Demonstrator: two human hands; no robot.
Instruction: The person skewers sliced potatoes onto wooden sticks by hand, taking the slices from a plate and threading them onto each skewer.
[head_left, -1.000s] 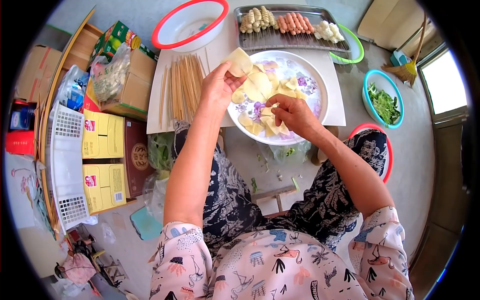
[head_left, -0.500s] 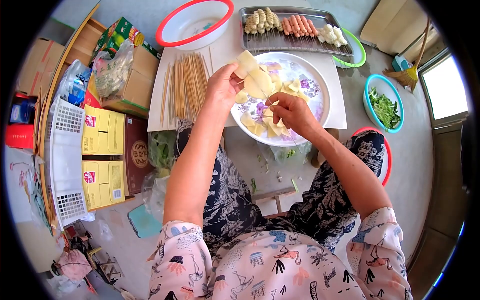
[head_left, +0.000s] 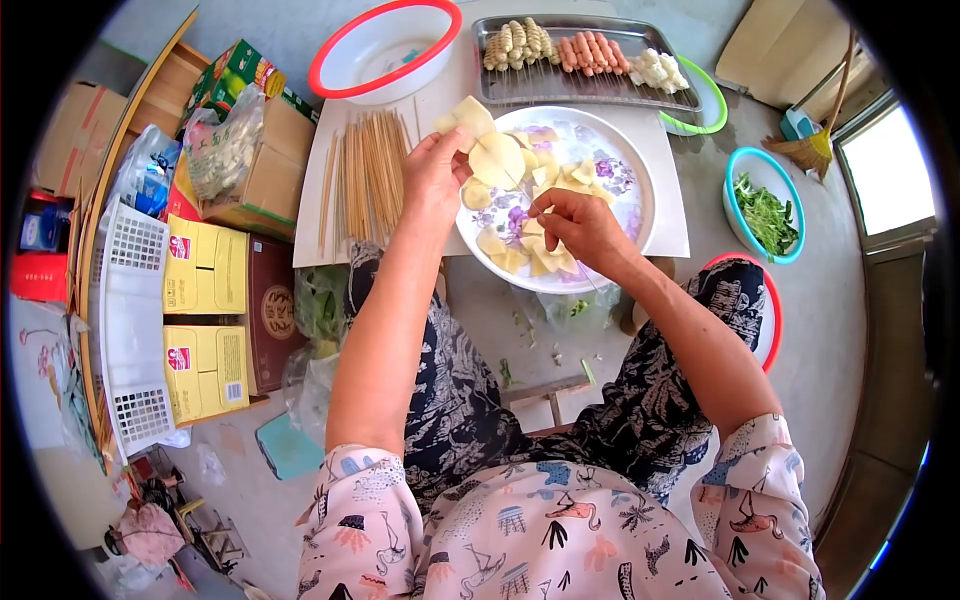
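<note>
My left hand (head_left: 435,165) pinches pale yellow potato slices (head_left: 496,162) above the left rim of a round white plate (head_left: 645,215) with purple flowers. Over the plate, my right hand (head_left: 582,230) is closed around a thin bamboo skewer (head_left: 529,200). The skewer runs toward the slices in my left hand; its tip is hidden among them. More loose potato slices (head_left: 545,258) lie on the plate, some beneath my right hand.
Left of the plate lies a bundle of bamboo skewers (head_left: 370,175). Behind stand a red-rimmed basin (head_left: 385,75) and a metal tray (head_left: 590,92) with skewered food. A blue-rimmed bowl of greens (head_left: 765,205) sits right; yellow boxes (head_left: 205,265) are stacked left.
My left hand has shifted slightly left with the potato slices, and their flat faces have turned a little. My right hand has moved slightly left, still gripping the skewer.
</note>
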